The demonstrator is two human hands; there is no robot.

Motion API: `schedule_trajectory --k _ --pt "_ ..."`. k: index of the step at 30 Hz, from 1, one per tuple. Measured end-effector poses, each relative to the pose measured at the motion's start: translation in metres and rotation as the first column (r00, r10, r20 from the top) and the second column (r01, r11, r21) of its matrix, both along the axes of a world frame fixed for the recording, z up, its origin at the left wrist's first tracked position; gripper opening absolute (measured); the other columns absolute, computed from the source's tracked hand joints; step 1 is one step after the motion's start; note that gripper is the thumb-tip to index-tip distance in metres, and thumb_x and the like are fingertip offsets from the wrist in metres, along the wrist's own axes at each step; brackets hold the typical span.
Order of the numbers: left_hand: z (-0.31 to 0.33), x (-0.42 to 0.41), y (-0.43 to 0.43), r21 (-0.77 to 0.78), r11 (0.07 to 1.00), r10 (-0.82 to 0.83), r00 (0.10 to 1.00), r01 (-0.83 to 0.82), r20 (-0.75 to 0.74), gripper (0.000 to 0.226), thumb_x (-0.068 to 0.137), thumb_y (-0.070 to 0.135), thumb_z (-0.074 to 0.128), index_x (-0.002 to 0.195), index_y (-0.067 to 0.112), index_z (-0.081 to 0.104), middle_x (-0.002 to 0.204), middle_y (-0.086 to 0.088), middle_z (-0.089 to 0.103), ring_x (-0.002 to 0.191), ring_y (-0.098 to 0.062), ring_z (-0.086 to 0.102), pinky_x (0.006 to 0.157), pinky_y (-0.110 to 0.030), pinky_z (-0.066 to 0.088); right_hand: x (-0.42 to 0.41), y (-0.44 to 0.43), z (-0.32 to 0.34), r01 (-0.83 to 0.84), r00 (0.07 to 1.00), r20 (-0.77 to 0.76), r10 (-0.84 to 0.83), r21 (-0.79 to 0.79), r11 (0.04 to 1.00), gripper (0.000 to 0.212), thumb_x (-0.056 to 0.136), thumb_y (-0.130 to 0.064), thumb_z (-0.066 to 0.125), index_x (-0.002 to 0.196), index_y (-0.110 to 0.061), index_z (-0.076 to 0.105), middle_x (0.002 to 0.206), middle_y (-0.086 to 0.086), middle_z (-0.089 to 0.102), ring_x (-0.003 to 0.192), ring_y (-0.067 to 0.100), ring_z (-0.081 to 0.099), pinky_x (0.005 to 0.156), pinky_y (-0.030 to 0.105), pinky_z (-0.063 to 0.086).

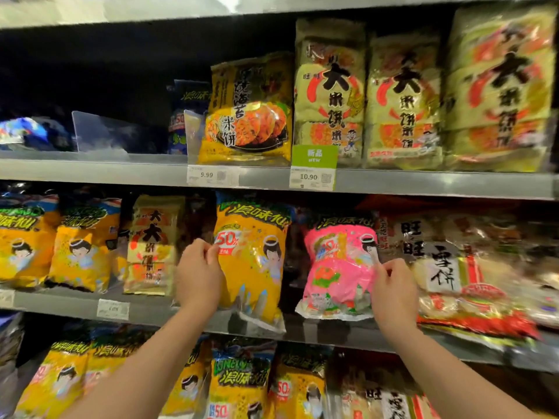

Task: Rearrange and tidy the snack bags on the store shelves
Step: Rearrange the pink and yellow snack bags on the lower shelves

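My left hand [198, 276] has its grip clamped on the left edge of a yellow bag [252, 255], thumb and fingers pinching the film just beside the red "50%" badge. The bag stands upright on the middle shelf [75, 306], its bottom corner hanging slightly past the shelf's front lip. My right hand [393, 293] pinches the right edge of a pink bag [337, 267], the grip closed on the film beside the printed figure. The pink bag stands just right of the yellow one with a dark gap between them, and it too reaches the shelf's front edge.

Left of my left hand, a pale rice-cracker bag [151, 246] stands on the same shelf, and past it two more yellow bags [83, 246] of the same kind stand side by side. Right of the pink bag, a large clear pack [447, 267] with black characters leans toward my hand, with more packs blurred behind it.

On the upper shelf [90, 170], a yellow seaweed cracker bag [248, 116] stands over a price tag [208, 175] reading 9.99. Beside it stand three tall pale-green bags [402, 101] in a row, with a green "NEW" tag [314, 155] and a 10.90 label below the first. The left part of that shelf holds a clear divider [99, 134] and a blue bag [27, 131] lying far left.

The bottom shelf shows a row of yellow bags [239, 385] between my forearms.
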State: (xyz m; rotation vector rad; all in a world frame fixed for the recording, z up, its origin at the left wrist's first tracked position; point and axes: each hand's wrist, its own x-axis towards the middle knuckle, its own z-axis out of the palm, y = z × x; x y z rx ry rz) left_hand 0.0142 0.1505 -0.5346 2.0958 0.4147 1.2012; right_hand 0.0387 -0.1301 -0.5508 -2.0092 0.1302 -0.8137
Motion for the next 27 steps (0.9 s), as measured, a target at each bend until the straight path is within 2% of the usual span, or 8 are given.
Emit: schedule_trajectory --k 5,9,11,16,20,22,25,27 --pt "-0.003 0.034 -0.034 -0.064 0.998 0.007 0.999 -0.011 -0.053 0.03 0.098 0.03 0.042 0.081 0.007 0.053 0.086 -0.01 0.058 0.076 -0.031 0.052 0.062 -0.036 0.036 -0.004 -0.024 0.004 0.011 1.0 0.006 -0.011 0.009 1.0 0.025 0.099 -0.025 0.042 0.078 -0.012 0.047 0.077 0.004 0.051 0.062 0.016 0.046 0.049 0.027 0.034" --pt "-0.002 0.064 -0.046 -0.067 0.997 0.027 0.996 -0.033 -0.079 0.029 0.099 0.025 0.04 0.086 0.003 0.054 0.087 -0.012 0.055 0.075 -0.031 0.049 0.062 -0.035 0.027 0.004 -0.026 0.004 0.0 1.0 0.032 0.0 -0.012 1.0 0.025 0.099 -0.025 0.042 0.076 -0.015 0.046 0.076 0.003 0.051 0.06 0.013 0.046 0.049 0.025 0.032" --pt "-0.007 0.08 -0.048 -0.068 0.998 -0.022 0.995 0.015 -0.093 0.028 0.098 0.022 0.039 0.087 0.001 0.053 0.089 -0.015 0.056 0.078 -0.033 0.05 0.063 -0.036 0.03 0.01 -0.025 0.003 0.002 0.999 0.04 -0.002 0.007 1.0 0.025 0.098 -0.026 0.043 0.077 -0.014 0.047 0.076 0.002 0.051 0.062 0.014 0.047 0.05 0.025 0.034" --pt "-0.041 0.106 -0.053 0.017 0.988 -0.14 0.935 0.154 -0.325 0.021 0.098 0.02 0.04 0.097 0.004 0.054 0.089 -0.014 0.061 0.074 -0.026 0.049 0.061 -0.035 0.035 0.02 -0.012 -0.002 -0.025 0.999 0.049 0.023 0.049 0.998 0.024 0.097 -0.024 0.044 0.075 -0.017 0.046 0.079 0.001 0.05 0.068 0.016 0.049 0.053 0.023 0.036" --pt "-0.046 0.09 -0.052 -0.019 0.975 -0.224 0.965 0.223 -0.134 0.023 0.096 0.017 0.04 0.088 0.004 0.058 0.087 -0.008 0.058 0.086 -0.026 0.051 0.063 -0.033 0.033 0.022 0.005 -0.006 -0.068 0.996 0.062 0.064 0.061 0.996 0.022 0.097 -0.021 0.045 0.076 -0.014 0.047 0.075 -0.003 0.047 0.066 0.011 0.045 0.053 0.019 0.031" --pt "-0.036 0.074 -0.052 -0.05 0.959 -0.28 0.959 0.278 -0.052 0.027 0.098 0.017 0.037 0.081 0.005 0.055 0.083 -0.006 0.057 0.084 -0.022 0.049 0.065 -0.033 0.032 0.025 0.018 -0.006 -0.086 0.994 0.072 0.081 0.071 0.994 0.022 0.098 -0.02 0.044 0.076 -0.014 0.047 0.075 0.0 0.05 0.065 0.012 0.045 0.051 0.018 0.029" --pt "-0.021 0.053 -0.047 -0.154 0.899 -0.418 0.908 0.409 -0.034 0.036 0.099 0.024 0.037 0.083 0.009 0.064 0.081 -0.005 0.066 0.079 -0.018 0.059 0.072 -0.035 0.043 0.027 0.047 -0.004 -0.134 0.987 0.097 0.126 0.088 0.987 0.02 0.097 -0.018 0.045 0.078 -0.013 0.048 0.077 0.004 0.052 0.066 0.015 0.045 0.053 0.023 0.032" --pt "-0.013 0.041 -0.036 -0.137 0.882 -0.459 0.888 0.451 -0.026 0.038 0.099 0.029 0.041 0.081 0.009 0.068 0.077 -0.008 0.069 0.073 -0.018 0.061 0.069 -0.035 0.047 0.028 0.07 0.0 -0.176 0.981 0.105 0.166 0.096 0.98 0.019 0.097 -0.016 0.045 0.079 -0.012 0.048 0.077 0.003 0.051 0.065 0.012 0.044 0.054 0.02 0.032"
